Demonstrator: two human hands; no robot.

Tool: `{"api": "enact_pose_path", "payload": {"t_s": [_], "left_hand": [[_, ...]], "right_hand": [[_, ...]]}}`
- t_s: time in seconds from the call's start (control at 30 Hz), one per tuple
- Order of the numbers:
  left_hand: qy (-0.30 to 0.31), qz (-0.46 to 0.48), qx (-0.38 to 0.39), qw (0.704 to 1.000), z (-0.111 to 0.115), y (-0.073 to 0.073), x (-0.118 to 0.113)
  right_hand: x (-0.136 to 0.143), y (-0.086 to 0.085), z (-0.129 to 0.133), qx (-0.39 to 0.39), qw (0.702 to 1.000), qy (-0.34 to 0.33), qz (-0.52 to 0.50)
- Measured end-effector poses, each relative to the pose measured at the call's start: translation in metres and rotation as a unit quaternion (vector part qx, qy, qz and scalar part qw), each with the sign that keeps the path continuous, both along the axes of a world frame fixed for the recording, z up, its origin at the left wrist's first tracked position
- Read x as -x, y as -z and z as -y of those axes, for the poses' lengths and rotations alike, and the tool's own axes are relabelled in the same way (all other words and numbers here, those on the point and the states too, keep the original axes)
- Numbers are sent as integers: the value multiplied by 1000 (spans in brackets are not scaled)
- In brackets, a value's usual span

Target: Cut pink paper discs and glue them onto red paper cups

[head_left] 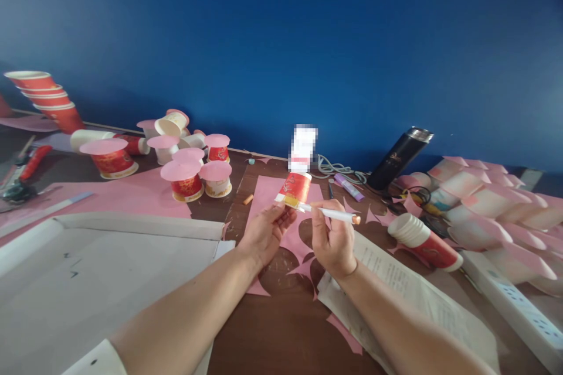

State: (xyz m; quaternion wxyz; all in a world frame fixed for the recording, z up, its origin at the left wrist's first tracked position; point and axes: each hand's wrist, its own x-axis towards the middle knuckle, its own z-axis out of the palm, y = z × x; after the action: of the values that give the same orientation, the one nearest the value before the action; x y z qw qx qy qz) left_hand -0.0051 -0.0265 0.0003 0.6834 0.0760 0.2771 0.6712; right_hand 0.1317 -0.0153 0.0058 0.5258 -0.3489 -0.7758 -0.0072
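Tilted over a pink paper sheet [263, 192], a red-and-gold paper cup [295, 189] is held near its rim by my left hand [268, 233]. My right hand [333, 238] is closed around a slim white pen-like tool [336, 214] with an orange end. Its tip is at the cup's rim, close to my left fingers; I cannot tell whether it touches, nor its exact kind. Cut-out pink scraps [303, 269] lie below my hands. Behind the cup stands a bright, blurred-out phone-like screen [303, 143].
At left are pink-topped paper cups [182, 179], a leaning cup stack [48, 96] and a white box lid [132, 281]. At right are a black thermos [398, 161], a purple glue stick [349, 187], nested cups [424, 243], many pink-covered cups [488, 205], printed paper [417, 281] and a power strip [516, 304].
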Motion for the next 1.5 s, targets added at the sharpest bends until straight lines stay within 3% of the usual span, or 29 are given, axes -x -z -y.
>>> {"api": "enact_pose_path", "payload": {"t_s": [0.5, 1.27, 1.5], "left_hand": [[4, -13, 0, 1000, 0, -2, 0], [21, -31, 0, 999, 2, 1, -1], [15, -31, -3, 999, 2, 3, -2]], "right_hand": [[0, -3, -5, -32, 999, 4, 23], [1, -2, -5, -11, 1000, -11, 19], [1, -6, -4, -18, 999, 21, 16]]}}
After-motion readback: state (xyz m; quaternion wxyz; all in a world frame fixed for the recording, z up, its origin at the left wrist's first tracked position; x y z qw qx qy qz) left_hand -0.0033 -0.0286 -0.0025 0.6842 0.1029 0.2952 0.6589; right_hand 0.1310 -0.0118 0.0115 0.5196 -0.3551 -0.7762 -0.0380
